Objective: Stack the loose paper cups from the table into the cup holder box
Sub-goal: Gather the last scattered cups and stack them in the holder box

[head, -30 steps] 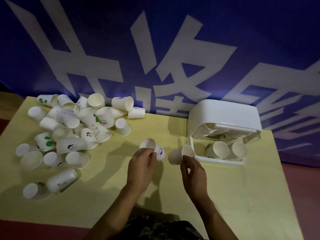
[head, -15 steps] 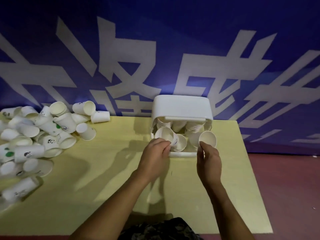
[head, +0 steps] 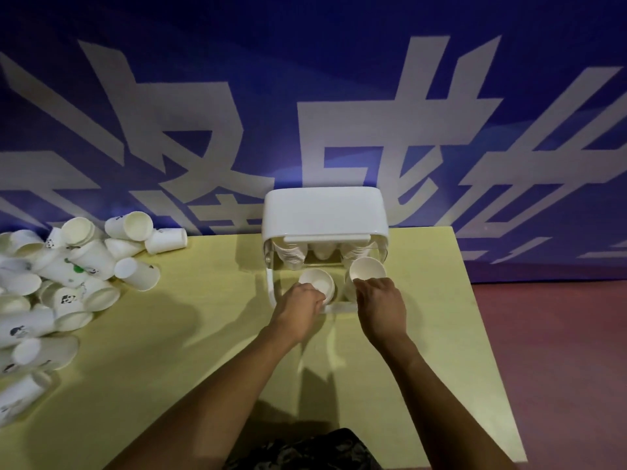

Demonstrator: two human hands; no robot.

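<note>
A white cup holder box (head: 324, 212) stands at the table's back edge, its open front facing me, with nested cups inside. My left hand (head: 298, 308) grips a white paper cup (head: 317, 281) at the box's front, mouth facing me. My right hand (head: 381, 305) pinches the rim of another paper cup (head: 367, 268) at the box's right side. A heap of loose paper cups (head: 68, 276) lies on the left of the table.
The yellow table (head: 190, 334) ends on the right near a reddish floor (head: 559, 351). A blue banner with large white characters (head: 305, 113) hangs right behind the table and box.
Both hands carried their cups from the table's middle to the box and now hold them inside its open front. The view swung right, pushing the cup heap to the left edge.
</note>
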